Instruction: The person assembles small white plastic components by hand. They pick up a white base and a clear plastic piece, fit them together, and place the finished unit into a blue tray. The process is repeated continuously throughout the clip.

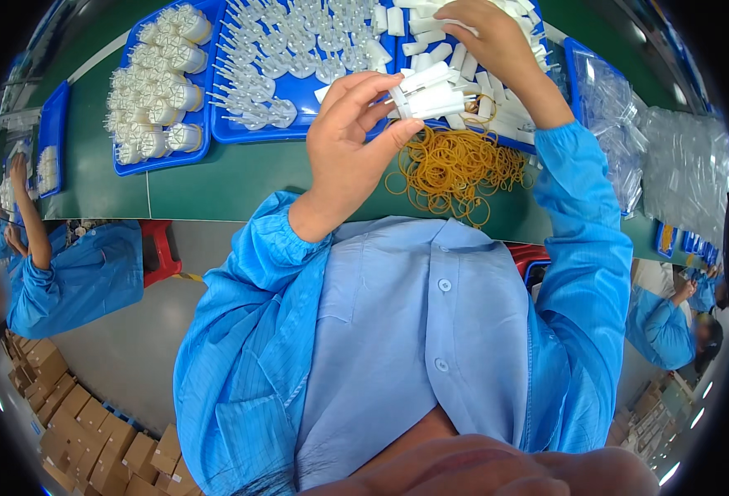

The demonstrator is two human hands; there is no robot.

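Note:
My left hand (350, 124) holds a small assembly (427, 93) between thumb and fingers. White tubes stand side by side on its pinned base, whose thin pins point out. Over the right-hand blue tray, my right hand (497, 43) reaches among loose white tubes (497, 103). Its thumb and forefinger are apart with tubes beneath; I cannot make out a grip on any. Just below the assembly lies a heap of amber rubber bands (459, 165). The middle blue tray (298, 89) holds many clear-white pinned bases (257, 78).
At left, a blue tray (137, 168) carries stacked, banded white bundles (162, 91). Clear plastic bags (683, 157) lie on the green table (282, 169) at right. A co-worker in blue (75, 269) is at far left, another (662, 331) at far right. Cardboard boxes (92, 422) stand behind.

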